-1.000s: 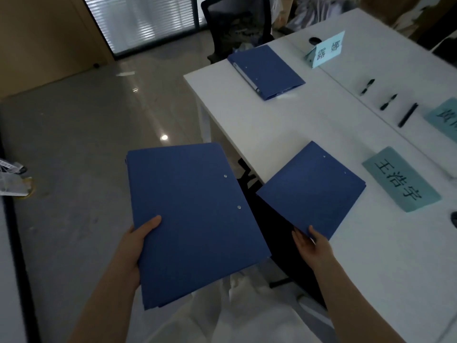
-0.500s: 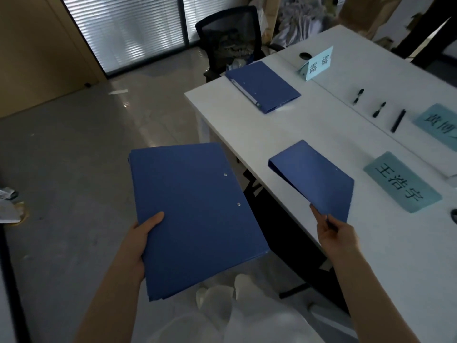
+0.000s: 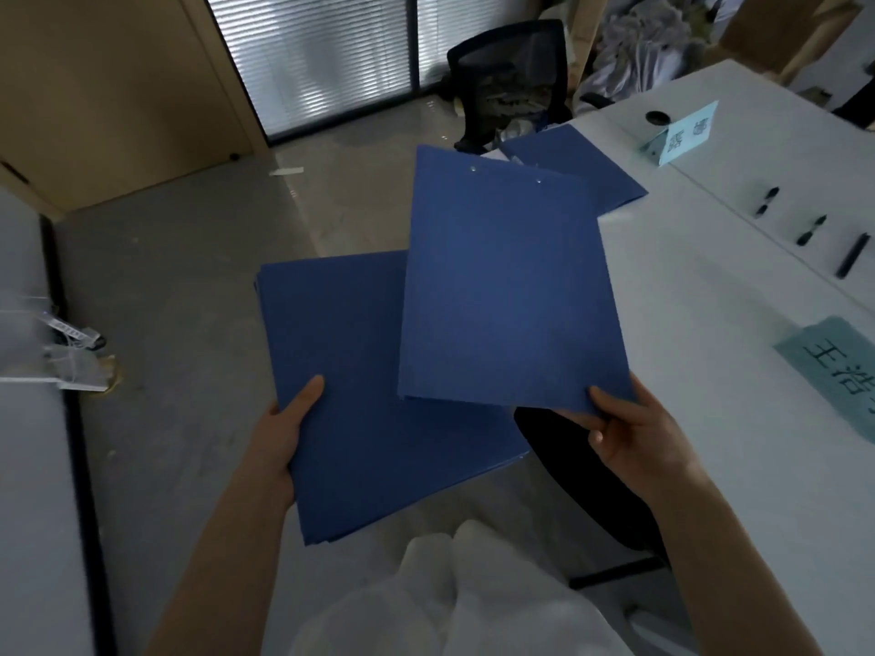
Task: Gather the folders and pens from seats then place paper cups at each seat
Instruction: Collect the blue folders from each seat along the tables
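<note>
Two blue folders held: left hand [image 3: 289, 433] grips lower folder [image 3: 360, 400], right hand [image 3: 634, 433] pinches upper folder [image 3: 506, 295].

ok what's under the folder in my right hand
The right hand holds its folder over the left-hand folder, overlapping its right part. Behind its top edge lies a third folder on the table, partly covered.

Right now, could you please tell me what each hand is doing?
Left hand: grips the lower folder by its left edge.
Right hand: pinches the upper folder at its near right corner.
</note>
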`<state>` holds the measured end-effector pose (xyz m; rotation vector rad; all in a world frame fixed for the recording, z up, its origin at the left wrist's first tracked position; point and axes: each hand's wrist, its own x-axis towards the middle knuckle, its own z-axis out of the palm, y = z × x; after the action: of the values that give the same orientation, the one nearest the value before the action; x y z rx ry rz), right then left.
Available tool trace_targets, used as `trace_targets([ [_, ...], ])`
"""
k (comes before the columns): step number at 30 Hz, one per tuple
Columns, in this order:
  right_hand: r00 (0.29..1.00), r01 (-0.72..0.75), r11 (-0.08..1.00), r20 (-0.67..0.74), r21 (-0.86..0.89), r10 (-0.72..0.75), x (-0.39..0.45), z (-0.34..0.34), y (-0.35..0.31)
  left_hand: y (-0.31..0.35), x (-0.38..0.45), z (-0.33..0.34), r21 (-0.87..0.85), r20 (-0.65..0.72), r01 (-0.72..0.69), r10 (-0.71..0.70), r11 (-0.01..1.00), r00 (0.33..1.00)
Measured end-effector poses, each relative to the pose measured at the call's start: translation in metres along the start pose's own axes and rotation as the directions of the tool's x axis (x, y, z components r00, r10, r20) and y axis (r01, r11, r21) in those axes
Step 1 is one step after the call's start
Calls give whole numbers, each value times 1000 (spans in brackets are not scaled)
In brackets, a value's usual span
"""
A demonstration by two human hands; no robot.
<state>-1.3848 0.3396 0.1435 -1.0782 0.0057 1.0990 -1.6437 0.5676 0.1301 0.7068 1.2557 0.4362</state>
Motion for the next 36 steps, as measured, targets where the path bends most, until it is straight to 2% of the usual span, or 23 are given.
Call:
trace_targets([
  [5,995,-36,963,75,-267,58,9,37,2,15,8,-9,-6,-14,-26,26,1000,1000],
  [11,983,-80,909,120,-409,141,53,78,6,40,48,-8,6,-83,-21,21,1000,996],
  [17,964,-48,753,168,-657,207,134,118,-20,83,112,3,25,-118,-17,20,1000,993],
  [19,956,10,646,197,-763,217,164,130,-39,101,131,9,16,-127,-12,14,1000,992],
  [23,958,87,313,166,-946,235,224,154,-73,141,165,26,-4,-147,-36,35,999,989],
  [28,942,133,-140,81,-981,325,291,181,-99,184,200,43,-44,-148,-54,47,998,988],
  [30,930,109,-231,18,-967,366,312,191,-105,196,209,49,-51,-146,-60,52,997,988],
  [32,910,72,-237,-33,-969,413,342,206,-112,216,228,54,-57,-139,-58,49,997,989],
  [33,902,42,-174,-38,-984,431,353,214,-115,223,233,57,-52,-138,-52,45,997,989],
  [34,894,-18,-48,-38,-999,447,369,224,-117,233,244,59,-47,-128,-45,39,998,991],
  [36,882,-178,281,-26,-943,471,398,244,-116,252,266,63,-42,-101,-34,30,999,994],
])
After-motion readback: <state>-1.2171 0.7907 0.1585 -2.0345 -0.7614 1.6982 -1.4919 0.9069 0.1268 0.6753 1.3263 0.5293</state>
